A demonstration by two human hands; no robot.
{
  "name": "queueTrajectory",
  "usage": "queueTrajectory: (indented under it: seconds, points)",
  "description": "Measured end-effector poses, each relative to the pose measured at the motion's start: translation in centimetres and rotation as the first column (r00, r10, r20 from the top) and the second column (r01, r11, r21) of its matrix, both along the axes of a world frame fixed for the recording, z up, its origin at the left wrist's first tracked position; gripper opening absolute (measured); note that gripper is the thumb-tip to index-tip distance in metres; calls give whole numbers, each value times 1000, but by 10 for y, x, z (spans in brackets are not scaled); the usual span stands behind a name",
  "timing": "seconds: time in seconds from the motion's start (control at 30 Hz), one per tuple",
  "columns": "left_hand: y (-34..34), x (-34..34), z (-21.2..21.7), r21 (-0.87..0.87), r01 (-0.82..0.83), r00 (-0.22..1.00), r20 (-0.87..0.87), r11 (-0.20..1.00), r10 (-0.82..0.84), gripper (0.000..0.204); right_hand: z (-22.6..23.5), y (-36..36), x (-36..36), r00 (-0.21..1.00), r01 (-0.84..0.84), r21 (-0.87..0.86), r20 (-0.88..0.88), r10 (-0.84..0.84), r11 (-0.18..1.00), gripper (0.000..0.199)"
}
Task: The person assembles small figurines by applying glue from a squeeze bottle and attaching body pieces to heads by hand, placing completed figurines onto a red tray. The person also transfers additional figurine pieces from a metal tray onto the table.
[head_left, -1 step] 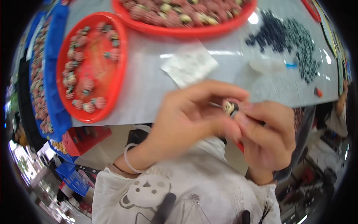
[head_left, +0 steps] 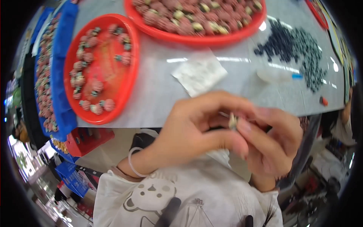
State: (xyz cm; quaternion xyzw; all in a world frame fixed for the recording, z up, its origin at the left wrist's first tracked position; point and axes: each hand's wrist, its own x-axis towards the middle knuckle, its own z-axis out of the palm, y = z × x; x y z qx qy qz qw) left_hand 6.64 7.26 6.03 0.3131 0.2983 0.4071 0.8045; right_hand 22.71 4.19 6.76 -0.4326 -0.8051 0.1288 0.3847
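Note:
My left hand (head_left: 189, 130) and my right hand (head_left: 276, 140) meet in front of my chest, just off the table's near edge. Between their fingertips they pinch a small cream-and-grey piece (head_left: 233, 123), mostly hidden by the fingers. Its exact kind is too small and blurred to make out. The right thumb and forefinger press on it from the right, while the left fingers curve around from the other side. A pale band (head_left: 133, 162) circles my left wrist.
A red oval tray (head_left: 134, 89) holds several pink pieces with dark-green bits. Behind it stands a red basin (head_left: 196, 39) of pink-and-cream pieces. Dark-blue (head_left: 280, 41) and grey-green small parts (head_left: 308, 49), a white paper (head_left: 200, 73), a translucent bottle (head_left: 274, 76) and a blue bin (head_left: 62, 75) surround the hands.
The piece has turned between my fingers, so its pink part no longer shows. Both hands sit slightly lower in the picture, and the whole table view has shifted a little right and down.

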Motion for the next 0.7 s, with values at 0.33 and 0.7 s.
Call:
queueTrajectory:
  seconds: [0.33, 0.7]
  points:
    - [76, -73, 25, 763, 459, 211, -592, 455, 778, 23, -24, 37, 29, 885, 304, -355, -239, -400, 884, 40]
    - [54, -34, 19, 521, -162, 880, -309, 838, 362, 24, -13, 13, 58, 693, 226, -454, -547, -470, 862, 56]
